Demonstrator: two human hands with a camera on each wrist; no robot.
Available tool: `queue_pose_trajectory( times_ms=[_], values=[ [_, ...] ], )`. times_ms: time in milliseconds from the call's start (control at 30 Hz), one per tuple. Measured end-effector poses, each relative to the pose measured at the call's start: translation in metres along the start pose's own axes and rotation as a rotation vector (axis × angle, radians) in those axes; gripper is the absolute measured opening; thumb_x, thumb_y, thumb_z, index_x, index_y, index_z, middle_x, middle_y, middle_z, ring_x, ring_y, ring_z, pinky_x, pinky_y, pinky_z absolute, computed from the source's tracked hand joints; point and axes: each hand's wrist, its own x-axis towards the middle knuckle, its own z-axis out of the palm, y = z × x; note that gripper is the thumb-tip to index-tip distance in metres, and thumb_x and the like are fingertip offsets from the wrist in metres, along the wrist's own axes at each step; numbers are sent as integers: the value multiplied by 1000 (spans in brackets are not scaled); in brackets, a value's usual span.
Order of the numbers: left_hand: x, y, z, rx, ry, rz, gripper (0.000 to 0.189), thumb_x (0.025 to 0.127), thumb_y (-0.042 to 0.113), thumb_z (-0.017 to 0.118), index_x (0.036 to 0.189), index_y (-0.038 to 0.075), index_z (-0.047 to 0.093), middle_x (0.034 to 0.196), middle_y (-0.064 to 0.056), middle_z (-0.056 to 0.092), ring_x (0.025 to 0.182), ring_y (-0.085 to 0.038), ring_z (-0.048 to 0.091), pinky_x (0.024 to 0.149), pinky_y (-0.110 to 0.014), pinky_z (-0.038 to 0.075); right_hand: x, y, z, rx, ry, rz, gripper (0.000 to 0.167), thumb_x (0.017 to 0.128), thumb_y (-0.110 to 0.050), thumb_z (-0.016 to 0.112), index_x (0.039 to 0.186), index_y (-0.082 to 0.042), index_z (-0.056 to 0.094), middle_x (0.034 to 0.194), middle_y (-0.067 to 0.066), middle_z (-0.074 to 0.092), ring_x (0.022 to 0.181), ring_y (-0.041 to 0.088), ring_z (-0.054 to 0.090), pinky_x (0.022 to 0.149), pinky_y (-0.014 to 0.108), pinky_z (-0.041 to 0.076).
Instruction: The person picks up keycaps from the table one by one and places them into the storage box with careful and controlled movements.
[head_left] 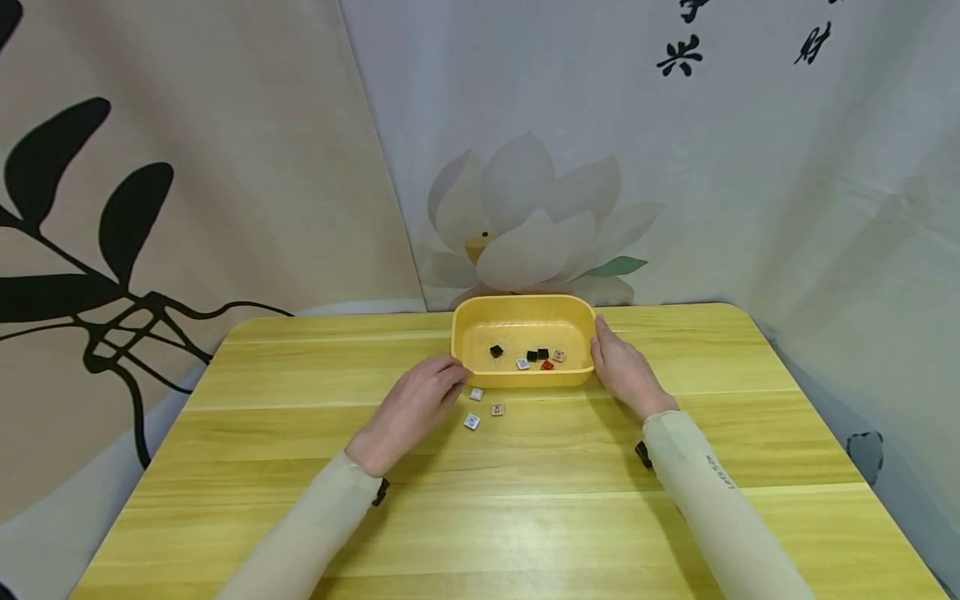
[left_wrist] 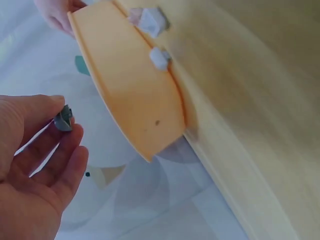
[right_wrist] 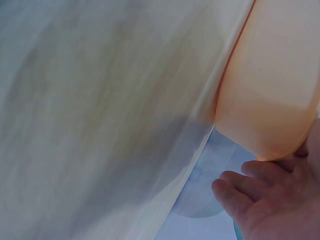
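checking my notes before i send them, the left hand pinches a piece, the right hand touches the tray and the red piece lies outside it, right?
Not quite: the red piece lies inside the tray, as the head view shows. The left hand does pinch a piece, and the right hand does touch the tray.

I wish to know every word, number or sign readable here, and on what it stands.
"兴" on the wall cloth.
"财" on the wall cloth, farther right.
Two characters at the picture's top edge: cut off, unreadable.
Right sleeve: lettering, too small to read surely.
Small cubes on the table and in the yellow tray: marks too small to read.
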Motion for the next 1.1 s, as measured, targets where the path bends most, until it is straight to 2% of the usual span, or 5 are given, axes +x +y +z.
queue_pose_trajectory(
  times_ms=[167, 300, 667, 867, 1100],
  values=[
    [20, 7, 3, -21, 49, 7, 17, 92, 3, 78, 109, 5, 78, 107, -4, 72, 97, -18, 67, 85, -29, 57, -1, 0, -1, 0, -3, 3, 58, 114, -22, 31, 163, 5, 15, 166, 24, 25, 147, 44, 36, 119, 55, 31],
    [37, 11, 6, -29, 58, 16, 16, 93, 5, 77, 109, 6, 78, 106, -4, 71, 96, -18, 66, 84, -28, 56, 0, 0, -1, -5, 0, 0, 58, 114, -23, 30, 163, 5, 16, 166, 24, 25, 146, 44, 37, 118, 56, 32],
    [75, 10, 27, -101, -53, -90, 16, 99, 8, 71, 114, 4, 76, 112, -7, 72, 100, -20, 69, 87, -30, 58, 1, 2, 1, -6, 0, 12, 58, 114, -25, 29, 163, 4, 15, 166, 23, 24, 147, 43, 36, 119, 54, 31],
    [84, 5, 38, -140, -114, -170, 18, 99, 8, 70, 116, 3, 76, 116, -9, 72, 102, -22, 69, 87, -33, 58, 1, 1, 0, 0, -2, 18, 58, 114, -23, 30, 163, 4, 15, 166, 23, 23, 147, 44, 36, 119, 55, 31],
    [89, -1, 52, -89, -167, -243, 18, 99, 11, 72, 115, 5, 78, 109, -8, 73, 96, -20, 68, 84, -33, 58, 1, 0, 0, -6, -3, 16, 58, 114, -22, 31, 163, 5, 16, 165, 24, 26, 146, 44, 37, 118, 56, 32]
  ],
)
